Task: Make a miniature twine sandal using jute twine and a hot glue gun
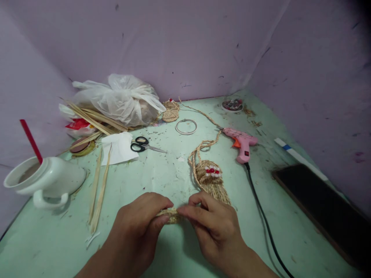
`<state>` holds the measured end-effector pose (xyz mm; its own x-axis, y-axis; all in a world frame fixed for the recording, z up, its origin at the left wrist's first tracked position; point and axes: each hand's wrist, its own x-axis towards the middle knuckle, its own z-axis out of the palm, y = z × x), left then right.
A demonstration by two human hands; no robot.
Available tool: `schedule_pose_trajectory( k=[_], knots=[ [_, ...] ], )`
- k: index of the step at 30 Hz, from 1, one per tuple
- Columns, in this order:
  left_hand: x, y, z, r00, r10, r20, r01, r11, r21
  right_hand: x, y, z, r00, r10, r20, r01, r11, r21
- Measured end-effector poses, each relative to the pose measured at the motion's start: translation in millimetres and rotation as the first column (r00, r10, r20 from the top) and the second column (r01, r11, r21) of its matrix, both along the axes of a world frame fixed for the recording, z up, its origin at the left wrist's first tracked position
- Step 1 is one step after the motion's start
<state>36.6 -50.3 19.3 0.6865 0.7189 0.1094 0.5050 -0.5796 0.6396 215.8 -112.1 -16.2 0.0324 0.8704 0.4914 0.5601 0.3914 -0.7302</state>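
Between my two hands, low in the head view, is a small woven straw piece [173, 217]. My left hand [142, 226] pinches its left end between thumb and fingers. The fingertips of my right hand [213, 224] are closed on its right end. Most of the piece is hidden by the fingers. Just beyond my right hand lies a larger braided straw piece [213, 185] with red and white beads [212, 172]. A loose braided cord [199, 148] runs from it toward a pink glue gun [243, 143].
A white mug [55, 179] with a red straw stands at left. Black-handled scissors [142, 144], white paper [118, 148] and a plastic bag [121, 100] lie behind. At right are a black cable [261, 216] and a dark phone-like slab [315, 204]. A metal ring [186, 133] lies mid-table.
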Motion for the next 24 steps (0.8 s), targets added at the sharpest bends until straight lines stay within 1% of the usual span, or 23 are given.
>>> schedule_pose_trajectory(
  k=[8,13,16,18,22,24],
  knots=[
    [1.9,0.7,4.1,0.999,-0.040,0.017,0.041,0.996,-0.079,-0.1,0.4,-0.1,1.000,-0.004,-0.025,0.004,1.000,-0.004],
    [2.2,0.9,5.6,0.999,-0.045,0.012,0.046,0.998,-0.038,-0.2,-0.2,0.2,0.997,-0.002,-0.073,-0.003,0.998,-0.060],
    [2.2,0.1,5.5,0.999,-0.040,-0.015,0.039,0.999,-0.024,-0.4,-0.5,0.8,0.999,-0.001,-0.053,-0.001,0.999,-0.039],
    [1.9,-0.7,4.9,0.999,-0.009,-0.043,0.009,1.000,-0.007,-0.3,0.0,1.2,0.999,-0.003,-0.032,0.003,1.000,-0.027],
    [-0.1,-2.4,2.8,0.990,0.103,-0.092,-0.100,0.994,0.045,0.8,1.4,2.3,1.000,0.000,-0.001,0.000,0.999,-0.041],
    [-1.2,-2.6,2.1,0.988,0.123,-0.095,-0.118,0.992,0.049,1.8,1.7,2.7,1.000,0.011,0.008,-0.010,0.999,-0.046]
  ],
)
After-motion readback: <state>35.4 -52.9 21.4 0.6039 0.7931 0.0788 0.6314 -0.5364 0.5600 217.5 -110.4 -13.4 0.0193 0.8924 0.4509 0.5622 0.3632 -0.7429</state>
